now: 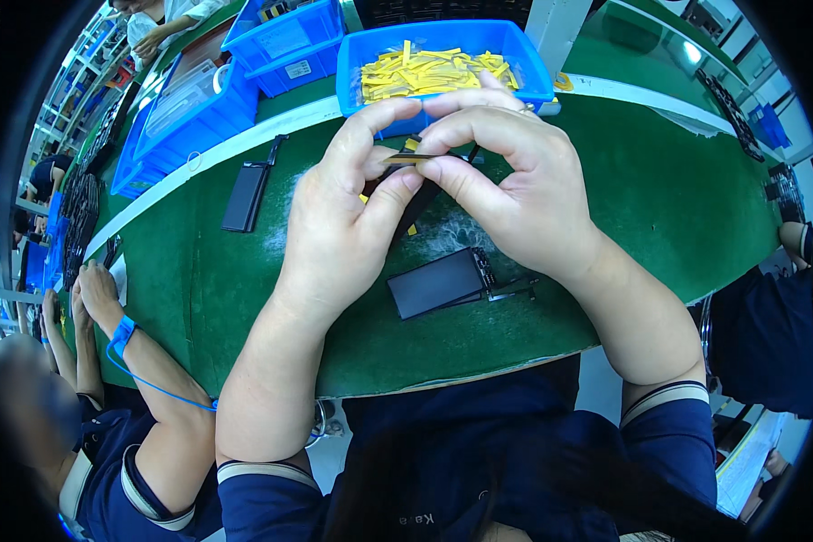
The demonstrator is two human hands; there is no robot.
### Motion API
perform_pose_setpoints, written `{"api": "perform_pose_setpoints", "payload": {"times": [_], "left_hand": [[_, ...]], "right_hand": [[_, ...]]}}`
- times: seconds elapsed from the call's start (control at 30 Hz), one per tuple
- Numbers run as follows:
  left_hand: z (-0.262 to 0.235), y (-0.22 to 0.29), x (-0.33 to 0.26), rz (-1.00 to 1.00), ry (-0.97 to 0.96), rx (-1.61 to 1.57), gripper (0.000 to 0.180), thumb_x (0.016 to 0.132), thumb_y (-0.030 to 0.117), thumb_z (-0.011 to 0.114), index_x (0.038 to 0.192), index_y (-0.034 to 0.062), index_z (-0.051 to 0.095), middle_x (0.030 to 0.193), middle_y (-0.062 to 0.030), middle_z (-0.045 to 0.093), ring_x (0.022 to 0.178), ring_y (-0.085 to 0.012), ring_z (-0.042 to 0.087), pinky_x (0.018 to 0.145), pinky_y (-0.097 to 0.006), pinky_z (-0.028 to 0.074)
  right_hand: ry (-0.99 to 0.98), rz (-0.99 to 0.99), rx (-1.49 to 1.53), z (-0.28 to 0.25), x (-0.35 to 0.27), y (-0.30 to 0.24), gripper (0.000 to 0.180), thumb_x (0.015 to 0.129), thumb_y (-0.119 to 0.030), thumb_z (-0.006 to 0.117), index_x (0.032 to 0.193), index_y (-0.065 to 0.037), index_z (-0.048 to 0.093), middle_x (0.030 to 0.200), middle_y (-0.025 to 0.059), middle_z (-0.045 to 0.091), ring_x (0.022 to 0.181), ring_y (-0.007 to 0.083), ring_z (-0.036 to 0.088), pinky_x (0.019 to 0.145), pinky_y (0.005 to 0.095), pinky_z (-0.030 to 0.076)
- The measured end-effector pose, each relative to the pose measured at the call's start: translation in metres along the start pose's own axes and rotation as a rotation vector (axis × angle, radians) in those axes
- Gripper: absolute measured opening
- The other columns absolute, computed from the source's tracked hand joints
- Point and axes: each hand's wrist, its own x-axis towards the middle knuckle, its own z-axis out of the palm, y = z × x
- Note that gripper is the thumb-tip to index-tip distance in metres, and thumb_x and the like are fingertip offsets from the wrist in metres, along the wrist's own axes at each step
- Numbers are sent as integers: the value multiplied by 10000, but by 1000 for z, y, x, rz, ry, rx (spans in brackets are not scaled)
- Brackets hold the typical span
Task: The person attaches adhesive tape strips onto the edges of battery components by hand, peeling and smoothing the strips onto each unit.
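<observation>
Above the green table, my left hand (330, 221) and my right hand (542, 185) meet, thumbs and fingertips closed. A small thin strip (406, 158), dark with a yellowish edge, is pinched between them. Its exact kind is too small to tell. Under the hands lie a black flat piece (414, 213) and bits of yellow, partly covered by my fingers. Nearer to me rests a flat black block like a phone battery (438, 285), with a thin connector tail at its right end. A similar black block (244, 200) lies to the left of my left hand.
A blue bin (537, 68) of yellow strips (434, 72) stands just beyond my hands. More blue bins (285, 68) sit at the far left, behind a white divider (235, 140). A co-worker's hand (98, 294) works at the green table (244, 298) on my left.
</observation>
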Motion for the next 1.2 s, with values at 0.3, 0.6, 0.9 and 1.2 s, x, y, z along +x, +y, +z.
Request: {"api": "perform_pose_setpoints", "payload": {"times": [0.3, 0.6, 0.9, 1.2], "left_hand": [[-9, 5, 4, -229, -17, -430, 267, 906, 71, 534, 1147, -40, 504, 994, -107, 652, 878, -115, 622, 793, -231, 485], [-2, 1, 1, -241, 33, -464, 259, 903, 47, 552, 1135, -58, 505, 912, -81, 661, 757, -71, 610, 632, -189, 492], [-4, -6, 1, -12, 144, 286, 253, 822, 83, 630, 1048, -21, 579, 773, -141, 679, 670, -177, 653, 616, -282, 502], [-125, -62, 25, -386, 250, 981, 273, 851, 203, 575, 1060, 38, 631, 907, -156, 671, 851, -284, 648, 770, -351, 480]], "right_hand": [[124, 283, 119, -4, 1, 0, 99, 757, -40, 667, 839, 4, 633, 772, 92, 647, 713, 202, 634, 696, 306, 501], [50, 335, 78, -3, 0, -4, 121, 811, -80, 665, 873, 18, 631, 772, 55, 637, 710, 121, 593, 669, 252, 478], [-41, 228, 21, 0, 0, -7, 92, 706, -74, 646, 710, -2, 589, 673, 114, 593, 647, 252, 601, 618, 344, 478], [-237, 532, 141, -3, 3, -6, 126, 819, -128, 626, 829, -2, 618, 737, 13, 598, 686, 89, 534, 653, 247, 439]]}}
